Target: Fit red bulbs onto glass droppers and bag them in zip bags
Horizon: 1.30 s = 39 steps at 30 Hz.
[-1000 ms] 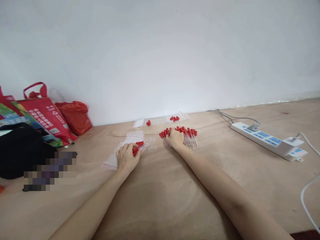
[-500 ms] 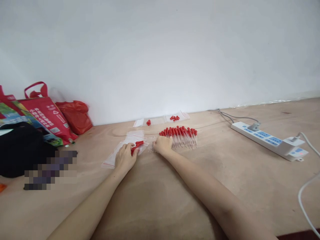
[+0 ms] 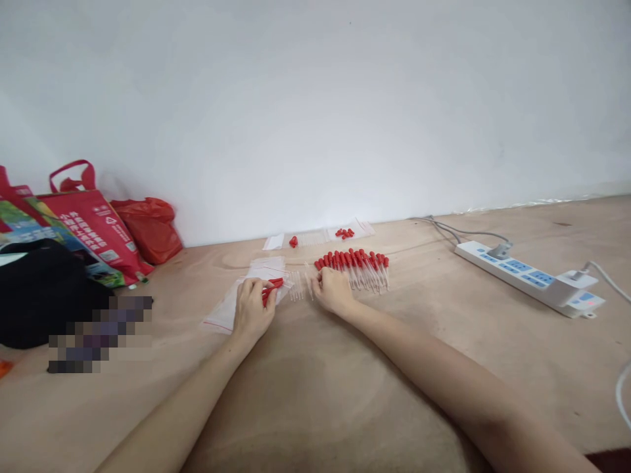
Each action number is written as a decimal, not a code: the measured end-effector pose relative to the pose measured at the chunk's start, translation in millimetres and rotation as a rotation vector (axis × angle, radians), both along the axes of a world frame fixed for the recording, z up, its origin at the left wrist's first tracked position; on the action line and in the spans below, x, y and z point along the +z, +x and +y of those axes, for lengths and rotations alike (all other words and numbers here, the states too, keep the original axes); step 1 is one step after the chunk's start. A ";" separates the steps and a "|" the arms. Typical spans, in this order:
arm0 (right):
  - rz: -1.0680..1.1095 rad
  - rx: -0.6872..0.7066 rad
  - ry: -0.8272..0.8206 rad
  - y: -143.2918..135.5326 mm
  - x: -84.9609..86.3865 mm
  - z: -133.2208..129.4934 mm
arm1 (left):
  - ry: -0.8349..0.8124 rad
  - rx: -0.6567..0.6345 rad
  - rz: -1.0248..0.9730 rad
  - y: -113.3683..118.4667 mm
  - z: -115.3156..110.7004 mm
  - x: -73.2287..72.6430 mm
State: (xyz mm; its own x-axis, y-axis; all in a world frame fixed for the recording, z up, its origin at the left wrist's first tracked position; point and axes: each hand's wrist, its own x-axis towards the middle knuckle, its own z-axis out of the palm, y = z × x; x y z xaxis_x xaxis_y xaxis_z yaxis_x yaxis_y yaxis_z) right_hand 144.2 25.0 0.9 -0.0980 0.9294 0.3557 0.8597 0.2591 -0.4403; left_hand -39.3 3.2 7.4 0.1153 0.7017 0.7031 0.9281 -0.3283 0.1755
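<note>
My left hand (image 3: 253,305) is at the red rubber bulbs (image 3: 273,289) lying on clear zip bags (image 3: 221,315); its fingers are curled, pressed against a bulb. My right hand (image 3: 331,289) is pinched around a thin clear tube (image 3: 309,282) that stands nearly upright. Between the hands lies a small group of bare clear tubes (image 3: 296,286). Just behind and right of my right hand, a row of droppers with red bulbs (image 3: 362,263) lies side by side, tips toward me; my hand hides part of the row.
Near the wall lie more bags (image 3: 365,228) with red bulbs (image 3: 344,233) and clear tubes. A white power strip (image 3: 522,272) with cables is on the right. Red bags (image 3: 93,230) and a black cloth item (image 3: 44,295) occupy the left.
My right hand has shifted slightly right, away from the bare tubes, and now has a tube in its fingers. My left hand has turned a little at the red bulbs.
</note>
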 end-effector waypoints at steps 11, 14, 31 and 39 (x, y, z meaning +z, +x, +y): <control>0.019 0.399 0.253 97.1 -20.8 -58.9 | -0.332 -0.471 -0.165 58.8 -37.3 -16.0; 0.030 0.419 0.242 91.8 -14.7 -63.6 | -0.356 -0.459 -0.179 62.0 -38.0 -17.2; -0.035 0.539 0.133 84.3 -11.9 -64.0 | -0.348 -0.553 -0.193 62.0 -41.3 -11.0; -0.107 0.556 0.189 91.0 -9.9 -57.5 | -0.400 -0.643 -0.103 62.5 -45.2 -7.9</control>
